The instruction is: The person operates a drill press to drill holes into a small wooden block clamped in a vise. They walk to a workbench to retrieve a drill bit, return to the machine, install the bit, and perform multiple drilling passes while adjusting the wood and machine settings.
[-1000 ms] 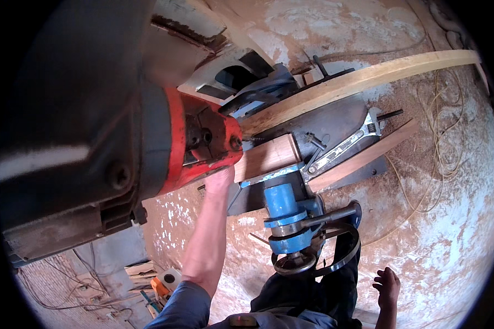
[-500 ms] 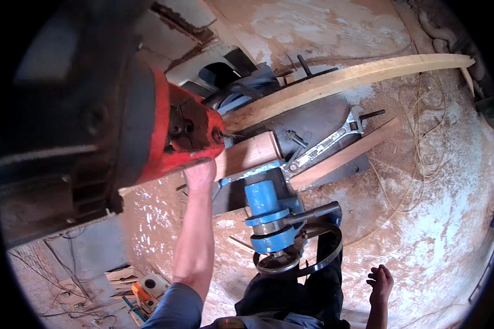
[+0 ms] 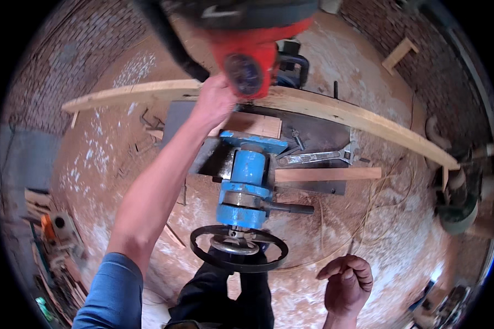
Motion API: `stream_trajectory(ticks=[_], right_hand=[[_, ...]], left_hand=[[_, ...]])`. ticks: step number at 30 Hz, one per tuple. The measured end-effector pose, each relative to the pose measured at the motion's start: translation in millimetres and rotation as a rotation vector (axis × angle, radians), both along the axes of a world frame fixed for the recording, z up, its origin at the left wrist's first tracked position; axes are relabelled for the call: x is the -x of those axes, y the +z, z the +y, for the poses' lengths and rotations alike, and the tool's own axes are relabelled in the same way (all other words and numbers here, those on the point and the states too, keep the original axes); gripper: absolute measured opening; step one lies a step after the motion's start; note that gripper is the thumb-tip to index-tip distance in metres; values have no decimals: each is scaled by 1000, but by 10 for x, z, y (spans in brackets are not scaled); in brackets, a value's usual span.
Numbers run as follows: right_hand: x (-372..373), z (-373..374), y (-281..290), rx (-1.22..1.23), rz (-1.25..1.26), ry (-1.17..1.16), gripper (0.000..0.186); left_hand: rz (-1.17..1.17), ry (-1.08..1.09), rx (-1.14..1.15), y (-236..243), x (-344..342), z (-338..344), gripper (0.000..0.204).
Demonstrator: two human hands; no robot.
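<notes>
1. Nearest, at 5 o'clock from the middle of the view, the person's right hand (image 3: 348,285) is raised with its fingers bent inward; whether they pinch anything cannot be told.
2. At 6 o'clock, in front of the person's legs, is a dark handwheel (image 3: 239,268) with a smaller bare-metal wheel (image 3: 234,247) inside its ring.
3. Just beyond, around the centre, stands a blue clamp (image 3: 250,167); its dark lever (image 3: 291,208) points toward 3 o'clock.
4. At 3 o'clock, a reddish wooden strip (image 3: 328,174) and, just past it, an adjustable wrench (image 3: 315,158) lie on the dark metal table (image 3: 324,134).
5. At 12 o'clock, a short wooden block (image 3: 258,125) lies between the clamp and a long wooden beam (image 3: 340,111), which runs from 10 o'clock to 3 o'clock.
6. At 11 o'clock, the left hand (image 3: 218,98) reaches in beside the red-and-black machine head (image 3: 263,52). Its fingers are mostly hidden, so their grip cannot be told.
7. That machine head hangs at 12 o'clock, covering part of the beam.
8. Farthest, toward 10 o'clock, rises a brick wall (image 3: 66,55).
</notes>
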State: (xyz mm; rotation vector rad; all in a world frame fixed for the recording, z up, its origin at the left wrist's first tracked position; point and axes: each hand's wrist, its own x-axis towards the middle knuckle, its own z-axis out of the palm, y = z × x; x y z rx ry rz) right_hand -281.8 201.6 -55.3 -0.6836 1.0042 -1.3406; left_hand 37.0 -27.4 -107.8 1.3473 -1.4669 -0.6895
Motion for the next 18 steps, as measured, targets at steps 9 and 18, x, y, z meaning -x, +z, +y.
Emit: stream_trajectory(ticks=[9,18], right_hand=[[-740,36,635,-191,-360,741,59],[-1027,-57,595,-239,-387,793,66]], left_hand=[[284,-100,-2,-74,94,-38,21],[267,-124,117,-163,75,-101,16]])
